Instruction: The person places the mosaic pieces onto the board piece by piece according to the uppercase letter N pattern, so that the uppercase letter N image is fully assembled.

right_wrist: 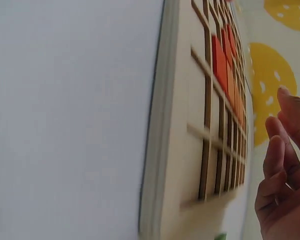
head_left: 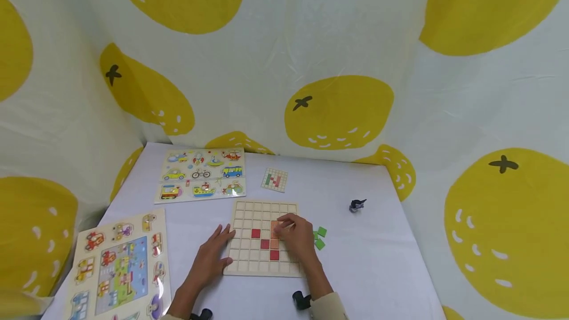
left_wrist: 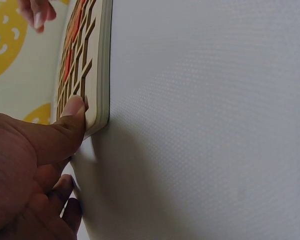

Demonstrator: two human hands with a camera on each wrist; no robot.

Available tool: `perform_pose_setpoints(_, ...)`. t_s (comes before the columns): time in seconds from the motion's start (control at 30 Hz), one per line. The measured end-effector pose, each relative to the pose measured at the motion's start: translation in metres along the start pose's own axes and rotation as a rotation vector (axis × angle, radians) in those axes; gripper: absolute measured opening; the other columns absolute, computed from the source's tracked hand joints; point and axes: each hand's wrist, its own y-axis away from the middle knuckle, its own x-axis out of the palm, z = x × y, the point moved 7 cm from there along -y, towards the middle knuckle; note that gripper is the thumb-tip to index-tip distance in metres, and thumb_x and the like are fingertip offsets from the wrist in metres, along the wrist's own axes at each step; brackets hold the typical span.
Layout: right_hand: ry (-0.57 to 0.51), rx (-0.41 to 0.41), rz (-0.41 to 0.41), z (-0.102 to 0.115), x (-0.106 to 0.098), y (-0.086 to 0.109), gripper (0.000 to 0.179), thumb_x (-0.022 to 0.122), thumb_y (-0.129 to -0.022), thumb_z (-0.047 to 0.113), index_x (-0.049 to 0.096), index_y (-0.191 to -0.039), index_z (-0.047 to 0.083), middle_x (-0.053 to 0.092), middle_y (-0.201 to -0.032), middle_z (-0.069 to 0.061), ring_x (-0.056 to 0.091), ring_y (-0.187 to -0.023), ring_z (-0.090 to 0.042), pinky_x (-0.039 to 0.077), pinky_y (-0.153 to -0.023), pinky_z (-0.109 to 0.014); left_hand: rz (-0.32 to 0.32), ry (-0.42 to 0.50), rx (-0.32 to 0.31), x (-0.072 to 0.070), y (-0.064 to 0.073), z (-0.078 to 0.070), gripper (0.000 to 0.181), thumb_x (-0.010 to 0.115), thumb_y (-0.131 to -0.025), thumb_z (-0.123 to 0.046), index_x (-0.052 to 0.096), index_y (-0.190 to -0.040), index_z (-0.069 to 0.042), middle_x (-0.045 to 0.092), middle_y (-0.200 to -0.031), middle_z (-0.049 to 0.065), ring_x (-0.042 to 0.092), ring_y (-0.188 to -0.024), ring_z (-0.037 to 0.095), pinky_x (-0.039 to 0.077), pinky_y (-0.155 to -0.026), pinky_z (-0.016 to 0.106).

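A square wooden grid board lies on the white table. Set in its cells are a few red tiles and orange tiles. My left hand rests at the board's left edge, fingers spread; in the left wrist view its thumb touches the rim. Above the orange column is my right hand, its fingers loosely bent. From the right wrist, these fingers stand off the board with no tile visible between them. Several green tiles lie just right of the board, partly hidden by that hand.
Behind the board lies a small pattern card with a coloured grid. A vehicle puzzle is at the back left, another picture puzzle at the front left. A small dark figure stands to the right. Lemon-print curtains surround the table.
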Motion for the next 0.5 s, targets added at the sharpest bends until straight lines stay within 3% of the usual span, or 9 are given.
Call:
perform_pose_setpoints(0.3,0.032,0.146,-0.095,-0.044,-0.053,-0.001,0.029,0.091,-0.084,0.023,0.08,-0.111,0.026,0.078,-0.101,0.003,0.057,-0.076,-0.012,0.043,-0.063,-0.023,-0.004,0.007,-0.007,0.001,0.0,0.001,0.084,0.09,-0.078,-0.001,0.056,-0.154,-0.015,0.043,-0.17,0.006,0.029,-0.163,0.037,0.035,-0.123,0.07)
perform_pose_setpoints(0.5,0.073,0.21,-0.121,-0.072,-0.079,0.001,0.032,0.089,-0.085,0.019,0.079,-0.115,0.024,0.079,-0.108,0.001,0.058,-0.079,-0.015,0.044,-0.064,-0.025,-0.003,-0.005,-0.008,0.001,0.0,0.001,0.084,0.09,-0.078,-0.001,0.056,-0.154,-0.015,0.043,-0.17,0.006,0.029,-0.163,0.037,0.035,-0.123,0.069)
